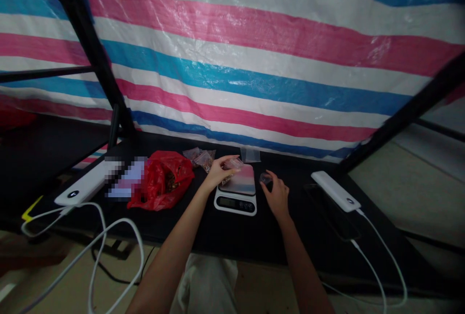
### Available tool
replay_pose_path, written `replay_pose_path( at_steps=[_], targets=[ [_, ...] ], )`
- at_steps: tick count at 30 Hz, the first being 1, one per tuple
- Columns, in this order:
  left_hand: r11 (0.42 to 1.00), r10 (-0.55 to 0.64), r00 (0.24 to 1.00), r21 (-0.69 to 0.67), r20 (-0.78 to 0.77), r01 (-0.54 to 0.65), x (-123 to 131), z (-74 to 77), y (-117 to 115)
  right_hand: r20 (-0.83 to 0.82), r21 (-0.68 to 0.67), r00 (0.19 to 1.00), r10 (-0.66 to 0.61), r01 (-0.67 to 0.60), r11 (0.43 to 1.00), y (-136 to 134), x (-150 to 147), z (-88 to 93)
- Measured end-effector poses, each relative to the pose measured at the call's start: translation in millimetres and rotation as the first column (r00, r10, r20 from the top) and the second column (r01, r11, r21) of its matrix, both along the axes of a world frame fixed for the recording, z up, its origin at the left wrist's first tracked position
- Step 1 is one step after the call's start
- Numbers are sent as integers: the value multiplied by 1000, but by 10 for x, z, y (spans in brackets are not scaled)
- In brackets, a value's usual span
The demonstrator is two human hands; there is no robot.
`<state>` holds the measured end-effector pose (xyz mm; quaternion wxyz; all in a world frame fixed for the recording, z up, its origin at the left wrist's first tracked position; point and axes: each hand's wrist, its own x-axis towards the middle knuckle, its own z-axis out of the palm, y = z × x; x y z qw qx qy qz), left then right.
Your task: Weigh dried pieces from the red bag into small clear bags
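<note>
A small plastic bag point(232, 164) is pinched by the fingers point(227, 164) of the left hand point(218, 172), just over the platform of the kitchen scale point(235, 206). A small clear cup point(266, 179) is gripped by the right hand point(276, 196). Weighing is judged to be in hand; steady placement on the platform is called for. Some filled bags point(199, 158) and a red bag point(162, 180) lie on the tabletop point(203, 229).

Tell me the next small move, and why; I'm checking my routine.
Probably lower the small clear bag from your left hand onto the scale: the hand holds it right at the platform, which seems to have nothing on it. Your right hand is occupied with a small clear container.
</note>
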<state>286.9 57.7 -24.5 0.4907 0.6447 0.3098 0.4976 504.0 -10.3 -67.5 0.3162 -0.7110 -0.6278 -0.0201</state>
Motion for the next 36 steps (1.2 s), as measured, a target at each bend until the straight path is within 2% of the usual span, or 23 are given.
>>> replay_pose_path(
  at_steps=[5,8,11,15,18,20,23,25,27,29,31,33,34,35,36],
  targets=[
    [989,71,990,134,-118,-55,-4,21,-11,-5,-10,1000,-2,2,1000,-1,-3,6],
    [967,96,959,253,-268,-27,18,-13,-9,-5,-11,1000,3,-3,1000,0,-5,8],
    [951,134,918,307,-373,-14,30,-57,-1,-12,-8,1000,-3,3,1000,2,0,2],
    [932,238,925,337,-297,-132,-8,-59,5,-115,36,993,22,-18,999,12,22,-10],
    [874,405,886,382,-226,-302,-96,-11,-59,-307,131,948,86,-48,990,23,33,-4],
    [799,545,811,424,-212,-426,-208,23,-165,-395,198,913,107,-29,980,23,31,16],
    [664,722,653,494,-228,-561,-488,42,-393,-408,268,907,107,8,963,-15,17,74],
    [568,817,507,541,-275,-620,-740,24,-538,-385,299,919,89,33,954,-75,-10,132],
    [496,868,344,576,-359,-650,-1006,-21,-634,-367,342,928,62,72,937,-156,-82,202],
    [458,879,233,600,-417,-656,-1248,-92,-668,-358,401,933,36,119,908,-242,-245,281],
    [461,870,194,612,-452,-643,-1438,-181,-653,-343,440,938,44,119,890,-316,-532,363],
    [481,857,186,615,-481,-625,-1573,-262,-613,-287,413,946,147,-16,910,-370,-934,437],
    [488,849,175,610,-499,-624,-1622,-291,-591,-234,370,936,262,-163,914,-387,-1163,467],
    [498,836,160,601,-526,-626,-1663,-307,-571,-183,306,900,396,-331,893,-394,-1395,491],
    [509,817,140,586,-560,-630,-1697,-311,-553,-154,245,841,519,-476,844,-391,-1621,506]
  ],
)
